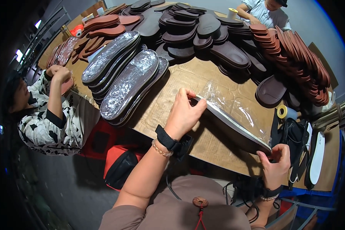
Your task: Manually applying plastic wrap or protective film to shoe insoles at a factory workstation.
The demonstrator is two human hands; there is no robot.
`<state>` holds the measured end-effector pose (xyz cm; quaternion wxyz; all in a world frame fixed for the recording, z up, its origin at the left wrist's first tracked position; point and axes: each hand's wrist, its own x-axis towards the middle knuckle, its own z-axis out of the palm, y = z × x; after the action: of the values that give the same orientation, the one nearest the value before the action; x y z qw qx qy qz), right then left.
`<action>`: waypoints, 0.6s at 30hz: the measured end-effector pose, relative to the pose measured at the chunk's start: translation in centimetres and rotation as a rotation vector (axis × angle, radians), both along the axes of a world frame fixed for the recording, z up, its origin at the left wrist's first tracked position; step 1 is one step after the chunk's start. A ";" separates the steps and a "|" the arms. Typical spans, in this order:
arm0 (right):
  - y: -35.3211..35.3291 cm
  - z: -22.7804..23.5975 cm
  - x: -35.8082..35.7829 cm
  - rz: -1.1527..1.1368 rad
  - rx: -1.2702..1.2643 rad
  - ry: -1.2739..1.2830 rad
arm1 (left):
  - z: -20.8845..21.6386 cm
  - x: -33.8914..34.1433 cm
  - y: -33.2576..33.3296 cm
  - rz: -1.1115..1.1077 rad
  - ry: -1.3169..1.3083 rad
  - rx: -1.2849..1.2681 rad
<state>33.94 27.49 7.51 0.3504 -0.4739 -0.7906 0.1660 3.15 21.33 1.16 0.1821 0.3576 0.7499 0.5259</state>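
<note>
A dark shoe sole [234, 128] with a pale edge is tilted above the cardboard-covered table [180, 82], held between my two hands. Clear plastic film [239, 111] stands up loosely along its far side. My left hand [184, 113] pinches the end nearer the middle of the table. At the other end, my right hand [275, 163] grips the tip between thumb and fingers. To the left of my left hand, film-wrapped soles [132, 84] lie in two neighbouring stacks. Unwrapped dark brown soles [230, 53] are heaped beyond my hands.
Reddish-brown soles [295, 57] are piled at the far right. A tape roll [282, 112], a metal flask [331, 115] and a white sole [317, 157] lie right. One person [53, 111] works at left, another [266, 15] across. A red-black bag [120, 166] sits below the table edge.
</note>
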 end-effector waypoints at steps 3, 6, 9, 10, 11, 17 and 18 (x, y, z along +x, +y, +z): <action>0.1 0.0 0.1 -0.001 0.007 -0.002 | 0.0 -0.4 -0.1 -0.010 -0.159 0.017; 0.2 -0.2 0.2 -0.001 0.021 -0.002 | 0.1 -0.4 -0.5 -0.039 -0.185 0.042; 0.3 -0.3 0.3 0.013 0.044 -0.011 | 1.4 0.5 -1.0 -0.024 0.022 -0.058; 0.3 -0.5 0.2 0.009 0.042 -0.013 | 1.9 0.7 -1.0 0.001 0.125 -0.098; 0.3 -0.4 0.1 0.009 0.050 -0.009 | 2.1 0.9 -1.0 0.029 0.228 -0.137; 0.5 -0.7 0.1 0.018 0.068 0.005 | 2.3 -0.2 -0.9 -0.044 0.058 -0.179; 0.5 -0.7 0.3 0.020 0.064 0.006 | 2.2 -0.2 -1.0 -0.063 0.032 -0.175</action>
<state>34.19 28.03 6.77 0.3660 -0.4540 -0.7992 0.1456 2.92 20.34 3.41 0.2170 0.3721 0.7842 0.4467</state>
